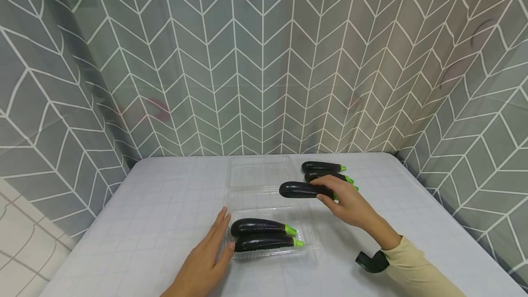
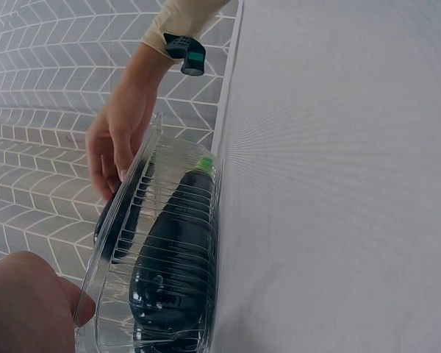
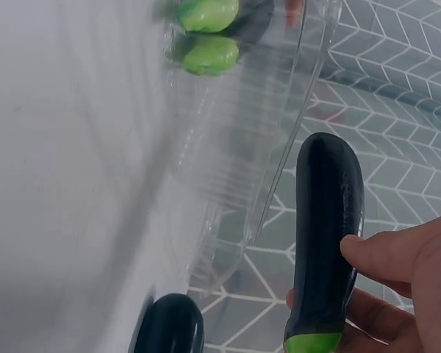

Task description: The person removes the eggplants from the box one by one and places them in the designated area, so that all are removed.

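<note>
A dark eggplant with a green stem end is in my right hand, which grips it near the stem, raised beside the clear plastic container. Two more eggplants lie side by side in the container's near half, stems to the right. My left hand rests at the container's left side, fingers extended. In the left wrist view, the left thumb touches the container's rim. In the right wrist view, the held eggplant shows between thumb and fingers.
Behind the right hand, two eggplants lie on the white-covered table, with another green stem partly hidden there. The container's lid lies folded back toward the patterned curtain. A dark band with a device is on the right wrist.
</note>
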A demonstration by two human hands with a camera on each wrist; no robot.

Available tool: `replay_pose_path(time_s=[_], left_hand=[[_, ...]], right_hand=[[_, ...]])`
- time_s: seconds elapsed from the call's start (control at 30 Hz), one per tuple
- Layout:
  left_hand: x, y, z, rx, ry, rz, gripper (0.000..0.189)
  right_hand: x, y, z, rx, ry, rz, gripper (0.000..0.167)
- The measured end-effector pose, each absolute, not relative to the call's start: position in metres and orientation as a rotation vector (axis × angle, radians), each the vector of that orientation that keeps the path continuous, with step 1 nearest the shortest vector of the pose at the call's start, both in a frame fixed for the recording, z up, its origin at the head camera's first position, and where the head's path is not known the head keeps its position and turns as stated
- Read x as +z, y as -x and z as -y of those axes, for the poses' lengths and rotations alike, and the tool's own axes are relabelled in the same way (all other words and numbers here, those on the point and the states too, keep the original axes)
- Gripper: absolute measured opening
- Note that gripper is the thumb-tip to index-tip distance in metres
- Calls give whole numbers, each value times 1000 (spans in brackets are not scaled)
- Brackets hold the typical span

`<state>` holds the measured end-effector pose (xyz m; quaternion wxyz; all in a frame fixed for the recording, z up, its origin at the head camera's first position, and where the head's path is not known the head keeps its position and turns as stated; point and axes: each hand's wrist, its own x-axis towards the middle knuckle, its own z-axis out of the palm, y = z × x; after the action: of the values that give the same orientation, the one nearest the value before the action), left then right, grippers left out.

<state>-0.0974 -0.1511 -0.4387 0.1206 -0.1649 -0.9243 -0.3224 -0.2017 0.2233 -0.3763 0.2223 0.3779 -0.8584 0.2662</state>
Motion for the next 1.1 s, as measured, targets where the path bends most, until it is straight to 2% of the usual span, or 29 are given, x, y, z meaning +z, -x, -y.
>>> replay_pose_path(time_s=[1.1], left_hand=[[-437, 97, 151, -938, 478, 2698, 65]], right_hand=[[-392, 207, -268, 694, -854, 2427, 43]])
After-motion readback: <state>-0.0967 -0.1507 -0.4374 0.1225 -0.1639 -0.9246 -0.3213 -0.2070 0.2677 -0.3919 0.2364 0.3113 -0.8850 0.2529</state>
